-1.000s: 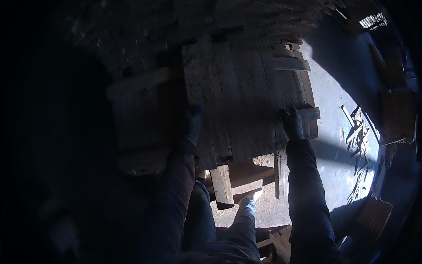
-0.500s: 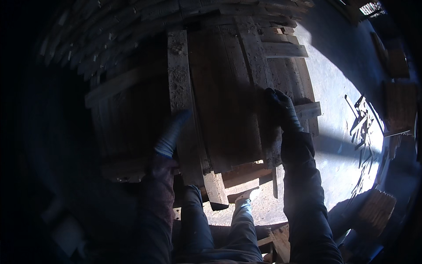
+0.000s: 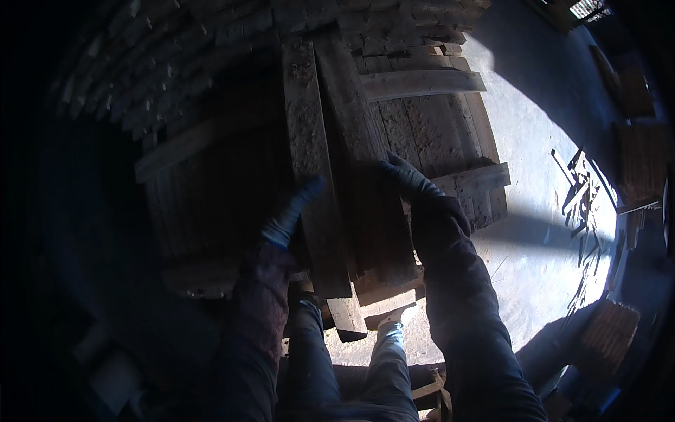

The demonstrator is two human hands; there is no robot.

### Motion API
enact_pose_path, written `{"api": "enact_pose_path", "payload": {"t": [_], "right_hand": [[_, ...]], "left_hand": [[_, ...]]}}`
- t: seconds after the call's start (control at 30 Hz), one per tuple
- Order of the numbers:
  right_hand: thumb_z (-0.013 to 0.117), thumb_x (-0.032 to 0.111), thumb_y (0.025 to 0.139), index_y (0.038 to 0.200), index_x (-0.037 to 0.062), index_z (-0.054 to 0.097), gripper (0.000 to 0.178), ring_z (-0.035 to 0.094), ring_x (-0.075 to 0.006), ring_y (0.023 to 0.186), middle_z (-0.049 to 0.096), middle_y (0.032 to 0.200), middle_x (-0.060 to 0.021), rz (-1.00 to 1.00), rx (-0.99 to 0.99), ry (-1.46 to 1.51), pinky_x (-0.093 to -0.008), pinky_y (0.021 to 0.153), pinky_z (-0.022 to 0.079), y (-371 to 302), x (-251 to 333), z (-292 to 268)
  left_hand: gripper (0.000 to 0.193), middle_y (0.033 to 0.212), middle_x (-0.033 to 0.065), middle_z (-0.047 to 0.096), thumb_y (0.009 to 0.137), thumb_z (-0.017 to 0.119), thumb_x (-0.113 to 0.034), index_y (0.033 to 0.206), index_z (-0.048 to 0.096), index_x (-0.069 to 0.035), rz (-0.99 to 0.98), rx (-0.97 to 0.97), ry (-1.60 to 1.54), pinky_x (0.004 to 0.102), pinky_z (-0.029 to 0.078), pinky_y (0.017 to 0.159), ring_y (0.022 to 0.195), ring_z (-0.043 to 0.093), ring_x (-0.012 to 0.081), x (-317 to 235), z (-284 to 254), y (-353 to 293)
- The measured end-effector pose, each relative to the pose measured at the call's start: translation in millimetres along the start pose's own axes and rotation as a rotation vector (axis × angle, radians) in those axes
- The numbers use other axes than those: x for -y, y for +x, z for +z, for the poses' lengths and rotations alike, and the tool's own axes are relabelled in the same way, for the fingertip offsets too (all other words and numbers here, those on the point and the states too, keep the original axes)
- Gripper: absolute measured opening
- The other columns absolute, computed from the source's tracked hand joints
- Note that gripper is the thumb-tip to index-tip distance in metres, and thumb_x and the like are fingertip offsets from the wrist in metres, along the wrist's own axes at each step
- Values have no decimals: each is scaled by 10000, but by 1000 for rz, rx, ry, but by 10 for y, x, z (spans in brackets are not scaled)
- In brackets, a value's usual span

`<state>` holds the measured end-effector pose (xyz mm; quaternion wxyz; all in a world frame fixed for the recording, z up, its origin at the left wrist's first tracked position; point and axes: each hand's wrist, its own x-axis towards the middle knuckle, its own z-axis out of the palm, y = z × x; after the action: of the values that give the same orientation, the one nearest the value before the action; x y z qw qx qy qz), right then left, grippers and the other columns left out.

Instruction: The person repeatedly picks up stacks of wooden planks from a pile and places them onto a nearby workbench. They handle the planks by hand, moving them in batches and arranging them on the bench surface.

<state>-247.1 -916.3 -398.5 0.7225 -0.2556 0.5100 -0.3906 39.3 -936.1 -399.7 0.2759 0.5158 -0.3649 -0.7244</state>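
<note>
The wooden pallet now fills more of the view than a second ago, drawn closer to the person. The long plank lies across its top, between the gloved hands. The left hand has slid down the plank's left edge; the right hand presses flat on the boards beside it. Deep shadow hides the pallet's left half, and the left hand's grip cannot be made out.

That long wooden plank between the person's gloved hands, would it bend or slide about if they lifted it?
The plank is thick and straight, so it probably stays stiff rather than sagging. Its long, solid build suggests real weight, which fits both the left hand and right hand being on the wood. Its rough, dusty face likely grips the gloves well instead of slipping.
</note>
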Motion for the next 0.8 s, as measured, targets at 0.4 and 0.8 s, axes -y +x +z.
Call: {"api": "enact_pose_path", "payload": {"t": [0.4, 0.8], "right_hand": [[784, 404, 793, 1555, 137, 256, 965, 525, -437, 1217, 437, 1393, -273, -244, -673, -897, -493, 1012, 481, -767, 469, -73], [760, 678, 709, 1599, 299, 100, 1171, 198, -500, 1438, 200, 1570, -284, 27, -861, -1210, -624, 1129, 234, -937, 282, -334]], "left_hand": [[778, 1515, 241, 346, 950, 657, -297, 1506, 238, 50, 208, -61, 104, 416, 358, 1162, 1399, 387, 345, 277, 876, 75], [1086, 1618, 183, 217, 760, 871, -216, 1583, 170, -114, 341, 249, 457, 473, 267, 1211, 1483, 243, 335, 310, 1009, -319]]}}
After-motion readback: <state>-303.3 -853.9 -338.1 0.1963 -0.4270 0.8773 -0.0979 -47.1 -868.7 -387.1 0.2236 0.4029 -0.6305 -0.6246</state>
